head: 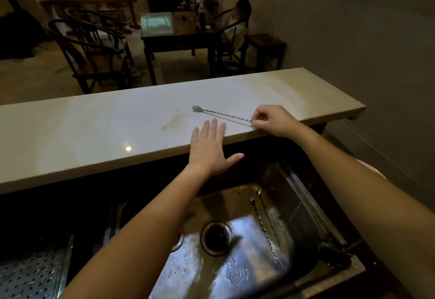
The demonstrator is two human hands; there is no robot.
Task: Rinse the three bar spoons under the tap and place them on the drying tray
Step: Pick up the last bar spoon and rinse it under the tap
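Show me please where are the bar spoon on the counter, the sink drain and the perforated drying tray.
bar spoon on the counter (221,113): head view, middle of its twisted stem.
sink drain (216,238): head view, dark centre of the strainer.
perforated drying tray (30,273): head view, its holed metal surface at lower left.

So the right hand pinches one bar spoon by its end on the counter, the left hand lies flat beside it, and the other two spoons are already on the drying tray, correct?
Not quite. The head view shows the other two spoons lying in the sink, not on the drying tray. The rest stands: the right hand pinches a bar spoon by its end on the counter, and the left hand lies flat beside it.
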